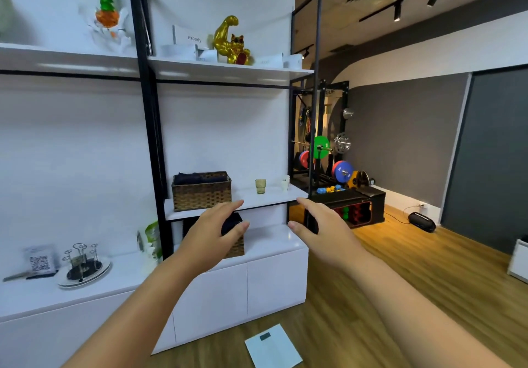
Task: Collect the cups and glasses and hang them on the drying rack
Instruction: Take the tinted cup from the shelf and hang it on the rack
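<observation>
A green glass (260, 186) stands upright on the middle white shelf (271, 196), and a small white cup (285, 183) stands near that shelf's right end. The wire drying rack (83, 264) sits on a round tray on the cabinet top at the lower left, with nothing hanging on it. My left hand (213, 233) is stretched out below the shelf, fingers apart and holding nothing. My right hand (320, 227) reaches forward beside the shelf's right end, also with spread fingers and nothing in it. Both hands are short of the glass and cup.
A wicker basket (201, 191) with dark cloth stands left of the glass; a second basket sits below it, partly hidden by my left hand. Black frame posts (313, 139) edge the shelf. A bathroom scale (273, 346) lies on the wood floor. Gym weights stand beyond.
</observation>
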Available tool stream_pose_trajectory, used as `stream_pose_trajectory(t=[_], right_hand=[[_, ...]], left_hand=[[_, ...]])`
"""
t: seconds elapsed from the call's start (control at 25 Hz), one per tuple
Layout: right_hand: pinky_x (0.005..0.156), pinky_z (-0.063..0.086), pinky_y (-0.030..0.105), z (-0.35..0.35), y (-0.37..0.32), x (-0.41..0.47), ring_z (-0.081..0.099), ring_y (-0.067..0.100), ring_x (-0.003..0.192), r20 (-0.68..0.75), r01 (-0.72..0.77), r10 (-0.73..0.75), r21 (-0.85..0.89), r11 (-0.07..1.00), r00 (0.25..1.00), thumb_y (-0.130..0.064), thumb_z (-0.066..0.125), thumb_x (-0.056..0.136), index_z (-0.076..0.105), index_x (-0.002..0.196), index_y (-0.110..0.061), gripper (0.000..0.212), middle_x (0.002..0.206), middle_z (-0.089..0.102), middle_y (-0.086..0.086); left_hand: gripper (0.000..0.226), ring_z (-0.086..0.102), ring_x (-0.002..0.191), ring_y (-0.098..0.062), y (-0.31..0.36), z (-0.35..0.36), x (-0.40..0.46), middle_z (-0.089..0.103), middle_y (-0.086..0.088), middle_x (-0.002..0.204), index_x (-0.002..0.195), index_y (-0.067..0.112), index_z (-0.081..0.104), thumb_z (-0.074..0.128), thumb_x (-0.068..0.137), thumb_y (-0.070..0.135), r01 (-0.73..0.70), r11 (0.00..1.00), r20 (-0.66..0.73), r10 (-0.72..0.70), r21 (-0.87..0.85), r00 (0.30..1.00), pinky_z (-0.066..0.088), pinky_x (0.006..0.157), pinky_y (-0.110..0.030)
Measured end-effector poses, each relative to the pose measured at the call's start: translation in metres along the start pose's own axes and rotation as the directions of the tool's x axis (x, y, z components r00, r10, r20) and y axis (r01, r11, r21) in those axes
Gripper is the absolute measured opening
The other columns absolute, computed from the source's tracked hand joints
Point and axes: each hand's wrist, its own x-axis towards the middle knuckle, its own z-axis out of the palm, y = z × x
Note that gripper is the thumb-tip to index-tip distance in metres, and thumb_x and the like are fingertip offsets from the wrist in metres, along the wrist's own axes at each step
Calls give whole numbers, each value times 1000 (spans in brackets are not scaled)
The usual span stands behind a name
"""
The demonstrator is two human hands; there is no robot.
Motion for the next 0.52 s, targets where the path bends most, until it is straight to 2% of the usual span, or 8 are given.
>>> stream_pose_trajectory(t=[0.2,0.52], right_hand=[[108,38,35,-13,80,45,38,14,146,-8,-15,15,31,999,1000,-61,58,98,37,159,-38,68,158,47,-12],[105,38,30,17,159,129,39,14,144,32,1,-3,44,999,999,-63,58,98,37,159,-39,69,156,47,-14]], left_hand=[[58,37,145,-4,4,57,55,46,21,155,155,39,44,54,101,58,24,1000,-2,-24,2,1000,33,113,-26],[61,36,146,-3,-27,119,149,45,21,156,154,43,42,49,98,67,52,998,12,-52,24,999,32,113,-28]])
